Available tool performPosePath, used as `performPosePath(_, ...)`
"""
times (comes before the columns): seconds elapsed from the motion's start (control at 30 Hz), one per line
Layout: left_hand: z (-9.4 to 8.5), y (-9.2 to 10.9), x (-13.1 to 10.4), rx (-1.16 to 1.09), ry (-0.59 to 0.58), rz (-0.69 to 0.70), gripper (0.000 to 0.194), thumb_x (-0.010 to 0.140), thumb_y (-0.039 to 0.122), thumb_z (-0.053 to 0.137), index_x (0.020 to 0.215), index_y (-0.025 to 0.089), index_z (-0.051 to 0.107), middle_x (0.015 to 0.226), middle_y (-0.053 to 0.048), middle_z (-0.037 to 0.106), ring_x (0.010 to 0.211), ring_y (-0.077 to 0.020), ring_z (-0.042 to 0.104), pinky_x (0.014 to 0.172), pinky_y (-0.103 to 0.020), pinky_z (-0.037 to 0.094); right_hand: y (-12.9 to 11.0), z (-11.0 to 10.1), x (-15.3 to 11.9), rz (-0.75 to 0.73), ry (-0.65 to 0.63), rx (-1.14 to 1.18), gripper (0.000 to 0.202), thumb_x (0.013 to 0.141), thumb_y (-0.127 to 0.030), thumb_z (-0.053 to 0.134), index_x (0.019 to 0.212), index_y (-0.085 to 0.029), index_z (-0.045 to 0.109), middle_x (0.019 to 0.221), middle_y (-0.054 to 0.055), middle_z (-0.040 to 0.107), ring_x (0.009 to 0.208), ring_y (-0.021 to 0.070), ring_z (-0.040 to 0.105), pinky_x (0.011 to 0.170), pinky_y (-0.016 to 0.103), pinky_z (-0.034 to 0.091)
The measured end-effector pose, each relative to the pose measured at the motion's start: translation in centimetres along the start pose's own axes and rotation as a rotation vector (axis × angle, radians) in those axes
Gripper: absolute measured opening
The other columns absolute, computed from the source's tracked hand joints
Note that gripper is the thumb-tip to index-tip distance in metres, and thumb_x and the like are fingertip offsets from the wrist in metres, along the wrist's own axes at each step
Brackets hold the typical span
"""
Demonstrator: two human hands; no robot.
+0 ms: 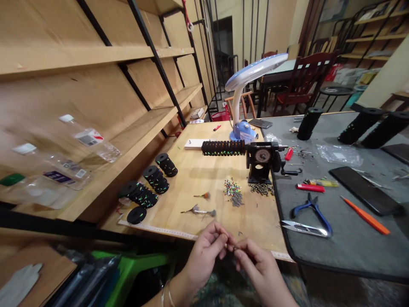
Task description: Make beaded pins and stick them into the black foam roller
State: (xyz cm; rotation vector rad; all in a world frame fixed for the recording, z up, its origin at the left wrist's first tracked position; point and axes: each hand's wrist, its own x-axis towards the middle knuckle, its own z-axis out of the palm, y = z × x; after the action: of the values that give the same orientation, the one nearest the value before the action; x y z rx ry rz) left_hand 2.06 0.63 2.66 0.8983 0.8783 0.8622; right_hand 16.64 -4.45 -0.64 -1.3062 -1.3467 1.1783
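Observation:
My left hand (pixel 207 252) and my right hand (pixel 256 261) meet at the front edge of the wooden board. Thumb and forefinger of the right hand pinch a tiny dark piece (pixel 234 248), too small to name. The left fingers are closed close beside it, and what they hold is hidden. Beyond the hands lie loose small colourful beads (pixel 232 186), a heap of grey bits (pixel 237 199) and small brass-coloured pieces (pixel 261 189). Two slim feathery items (pixel 200 210) rest to the left of these.
A hand-cranked winder (pixel 262 160) carries a black foam roll (pixel 223 148), with a lamp (pixel 241 128) behind. Black foam spools (pixel 156 180) stand at left. Pliers (pixel 311 211), thread snips (pixel 305 229), an orange pen-like tool (pixel 366 215) and a phone (pixel 364 189) lie on the grey mat.

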Motion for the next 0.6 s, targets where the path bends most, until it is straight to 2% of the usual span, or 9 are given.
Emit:
performPosePath(0.07, -0.1, 0.4, 0.1, -0.060, -0.029, -0.083, 0.032, 0.077, 0.041, 0.073, 0.075, 0.017, 0.052, 0.059, 0.001, 0.060, 0.048, -0.0079, 0.045, 0.044, -0.019, 0.026, -0.4, -0.7, 0.5, -0.218, -0.017, -0.271, 0.028, 0.096, -0.036, 0.046, 0.082, -0.020, 0.063, 0.067, 0.002, 0.063, 0.064, 0.0157, 0.056, 0.059, 0.025, 0.040)
performPosePath(0.13, -0.3, 0.7, 0.0, -0.118, -0.078, -0.176, 0.035, 0.075, 0.041, 0.075, 0.074, 0.017, 0.049, 0.052, 0.005, 0.052, 0.043, -0.0055, 0.038, 0.042, -0.018, 0.019, -0.9, -1.6, 1.0, -0.447, -0.052, -0.503, 0.025, 0.098, -0.027, 0.043, 0.086, -0.020, 0.064, 0.070, 0.004, 0.064, 0.066, 0.0170, 0.054, 0.059, 0.027, 0.038)
performPosePath(0.23, -0.8, 0.9, -0.4, -0.237, -0.155, -0.346, 0.039, 0.069, 0.037, 0.080, 0.072, 0.017, 0.047, 0.049, 0.007, 0.046, 0.041, -0.0036, 0.033, 0.041, -0.018, 0.011, -1.7, -2.8, 1.7, -0.690, -0.183, -0.721, 0.029, 0.099, -0.019, 0.035, 0.095, -0.019, 0.064, 0.072, 0.006, 0.064, 0.067, 0.0187, 0.050, 0.058, 0.028, 0.038)
performPosePath(0.33, -1.1, 1.1, -1.4, -0.349, -0.222, -0.499, 0.040, 0.067, 0.033, 0.082, 0.071, 0.017, 0.046, 0.049, 0.007, 0.044, 0.041, -0.0031, 0.032, 0.041, -0.018, 0.008, -2.2, -4.3, 2.4, -0.749, -0.301, -0.808, 0.033, 0.100, -0.018, 0.030, 0.104, -0.018, 0.063, 0.082, 0.008, 0.066, 0.074, 0.0201, 0.052, 0.061, 0.029, 0.042)
performPosePath(0.4, -1.0, 1.4, -2.2, -0.407, -0.279, -0.537, 0.038, 0.070, 0.032, 0.081, 0.071, 0.018, 0.046, 0.049, 0.007, 0.042, 0.040, -0.0029, 0.029, 0.041, -0.018, 0.007, -2.1, -5.2, 3.1, -0.759, -0.301, -0.835, 0.033, 0.100, -0.019, 0.029, 0.109, -0.018, 0.061, 0.091, 0.010, 0.068, 0.080, 0.0208, 0.053, 0.067, 0.030, 0.046)
performPosePath(0.5, -0.5, 2.0, -3.2, -0.425, -0.403, -0.504, 0.037, 0.073, 0.036, 0.079, 0.071, 0.018, 0.047, 0.045, 0.008, 0.040, 0.037, -0.0037, 0.026, 0.042, -0.021, 0.008, -1.2, -6.3, 4.3, -0.790, -0.214, -0.862, 0.028, 0.098, -0.017, 0.036, 0.110, -0.019, 0.061, 0.100, 0.009, 0.070, 0.088, 0.0220, 0.055, 0.077, 0.032, 0.048)
performPosePath(0.6, 0.2, 2.4, -3.7, -0.326, -0.474, -0.476, 0.040, 0.068, 0.041, 0.082, 0.067, 0.016, 0.050, 0.043, 0.008, 0.041, 0.038, -0.0042, 0.027, 0.044, -0.023, 0.010, 0.2, -6.6, 5.6, -0.842, -0.095, -0.890, 0.022, 0.094, -0.015, 0.045, 0.107, -0.020, 0.063, 0.097, 0.008, 0.071, 0.090, 0.0223, 0.056, 0.079, 0.033, 0.049)
